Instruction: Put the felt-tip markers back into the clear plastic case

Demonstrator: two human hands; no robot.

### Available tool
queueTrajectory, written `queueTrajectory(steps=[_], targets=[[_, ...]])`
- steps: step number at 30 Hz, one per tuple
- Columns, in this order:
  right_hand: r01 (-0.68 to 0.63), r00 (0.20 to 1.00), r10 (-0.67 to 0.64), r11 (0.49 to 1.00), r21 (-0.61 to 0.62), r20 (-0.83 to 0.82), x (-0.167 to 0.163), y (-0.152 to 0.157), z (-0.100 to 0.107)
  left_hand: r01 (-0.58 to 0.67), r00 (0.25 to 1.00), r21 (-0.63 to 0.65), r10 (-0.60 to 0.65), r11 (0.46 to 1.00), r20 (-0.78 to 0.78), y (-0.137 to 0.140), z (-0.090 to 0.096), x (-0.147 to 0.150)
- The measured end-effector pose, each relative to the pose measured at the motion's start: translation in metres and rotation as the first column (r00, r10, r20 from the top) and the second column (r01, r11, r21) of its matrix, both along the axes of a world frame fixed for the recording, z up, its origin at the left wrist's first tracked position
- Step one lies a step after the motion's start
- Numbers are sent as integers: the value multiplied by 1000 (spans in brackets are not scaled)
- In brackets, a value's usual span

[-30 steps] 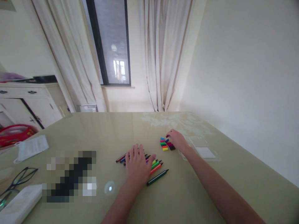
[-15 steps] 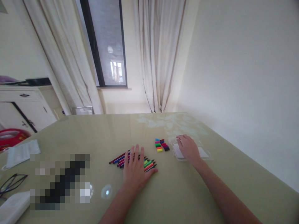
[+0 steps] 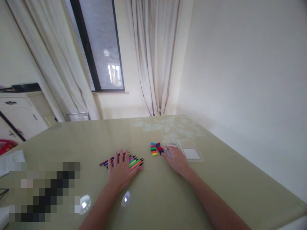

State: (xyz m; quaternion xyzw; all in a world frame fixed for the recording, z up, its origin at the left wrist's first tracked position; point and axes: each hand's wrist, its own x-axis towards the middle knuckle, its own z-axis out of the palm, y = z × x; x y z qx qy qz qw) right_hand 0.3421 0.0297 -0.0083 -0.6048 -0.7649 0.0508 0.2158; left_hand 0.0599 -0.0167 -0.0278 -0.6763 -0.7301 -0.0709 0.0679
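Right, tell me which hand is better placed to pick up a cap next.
Probably the right hand: it is over the clear plastic case, its thumb close beside the coloured caps. The left hand lies spread over the markers, farther from them.

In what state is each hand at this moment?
Left hand: open, spread over the pens.
Right hand: over the clear case, beside the caps; any grip cannot be told.
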Motion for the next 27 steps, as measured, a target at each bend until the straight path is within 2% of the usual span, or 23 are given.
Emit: queueTrajectory(steps=[8, 12, 16, 19, 23, 27], targets=[[-127, 988, 129, 992, 26, -85, -9, -1, -2, 54, 999, 14, -54, 998, 8, 11, 2, -21], [-168, 981, 170, 985, 27, -99, -13, -3, -1, -3, 1000, 31, 3, 1000, -13, 4, -1, -17], [-205, 973, 206, 978, 22, -103, -14, -5, -1, -72, 997, -14, 72, 997, 10, 0, -4, -13], [-203, 975, 203, 979, 9, -92, -14, -7, 0, -62, 997, -19, 63, 998, 35, 6, -6, -13], [-175, 982, 174, 985, 0, -67, -14, -8, 0, -46, 999, 38, 45, 998, 27, 13, -8, -15], [-144, 989, 144, 990, 3, -29, -13, -8, 0, 51, 998, 100, -49, 994, -27, 10, -9, -15]])
